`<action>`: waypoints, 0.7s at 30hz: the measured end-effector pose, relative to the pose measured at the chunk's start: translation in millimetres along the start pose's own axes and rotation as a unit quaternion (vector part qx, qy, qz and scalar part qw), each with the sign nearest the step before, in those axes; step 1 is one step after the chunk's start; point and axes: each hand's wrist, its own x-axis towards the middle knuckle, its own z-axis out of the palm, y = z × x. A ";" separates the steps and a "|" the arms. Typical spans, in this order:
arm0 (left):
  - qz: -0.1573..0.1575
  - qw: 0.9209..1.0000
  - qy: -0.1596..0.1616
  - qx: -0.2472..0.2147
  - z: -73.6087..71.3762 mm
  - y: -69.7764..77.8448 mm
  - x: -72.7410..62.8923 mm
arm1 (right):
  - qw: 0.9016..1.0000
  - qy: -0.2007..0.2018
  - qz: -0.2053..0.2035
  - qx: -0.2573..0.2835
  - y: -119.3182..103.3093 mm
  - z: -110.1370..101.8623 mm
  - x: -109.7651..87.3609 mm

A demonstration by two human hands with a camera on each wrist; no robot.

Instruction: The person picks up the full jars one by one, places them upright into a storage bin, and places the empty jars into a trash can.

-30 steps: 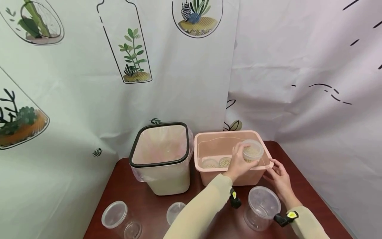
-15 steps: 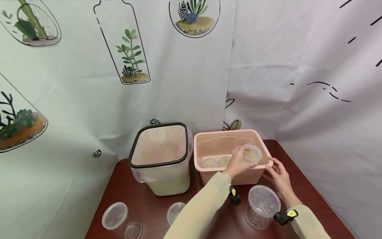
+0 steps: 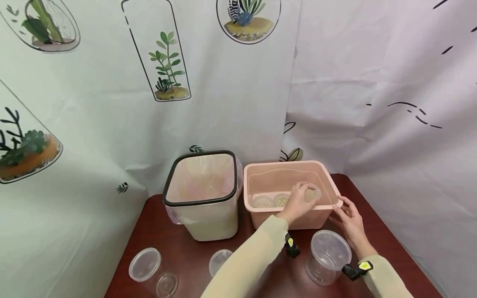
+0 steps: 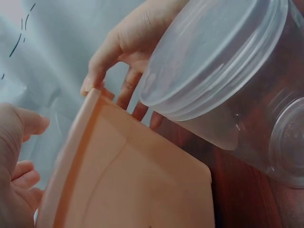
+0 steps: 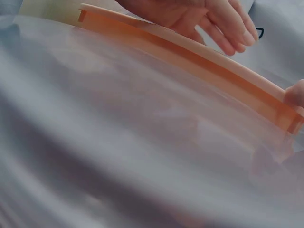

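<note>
A light pink plastic bin (image 3: 257, 168) holds small clear lidded jars (image 3: 281, 200) of pale, bean-like grains along its bottom. My left hand (image 3: 297, 203) reaches over the front rim, its fingers loosely spread. Just beyond the fingertips, low inside the bin, sits another small jar (image 3: 315, 193), partly hidden by the hand. In the left wrist view no jar shows between the left thumb (image 4: 35, 122) and fingers. My right hand (image 3: 350, 221) pinches the bin's front right corner, with the thumb (image 5: 295, 95) over the rim and fingers outside.
A large clear lidded jar (image 3: 327, 256) stands before the bin, close to the right wrist. Left of the bin is a lined trash can (image 3: 214, 223) with a black rim. More clear containers (image 3: 145, 265) stand at the table's front left; another (image 3: 220, 260) is beside the left sleeve.
The small jar has dropped from my left hand's hold to lower inside the bin, and the fingers have loosened. My right hand stays on the corner.
</note>
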 end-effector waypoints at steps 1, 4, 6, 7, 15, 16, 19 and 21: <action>0.004 1.000 -0.001 0.004 -1.6 0.6 -0.9 | 1.000 0.000 0.001 0.000 0.3 0.3 -0.1; 0.013 1.000 -0.003 0.020 -7.3 3.3 -3.2 | 1.000 0.003 0.002 -0.001 0.5 0.9 0.1; 0.019 0.999 -0.002 0.028 -11.5 5.1 -5.0 | 1.000 0.005 0.003 -0.003 0.4 1.5 0.3; 0.021 0.999 -0.003 0.030 -13.5 6.3 -5.6 | 1.000 0.006 0.004 -0.003 0.1 1.6 0.4; 0.046 0.998 -0.004 0.041 -25.8 11.6 -13.7 | 1.000 0.012 0.005 0.008 -1.7 1.7 -0.3; 0.048 0.998 -0.003 0.041 -26.4 11.6 -14.8 | 1.000 0.011 0.005 0.010 -2.0 1.8 -0.4; 0.055 0.998 0.001 0.040 -28.0 12.1 -18.0 | 1.000 0.008 0.010 0.001 -3.9 2.7 -0.4; 0.061 0.997 0.004 0.038 -29.0 12.6 -19.9 | 1.000 0.008 0.012 -0.018 -5.6 4.0 -0.8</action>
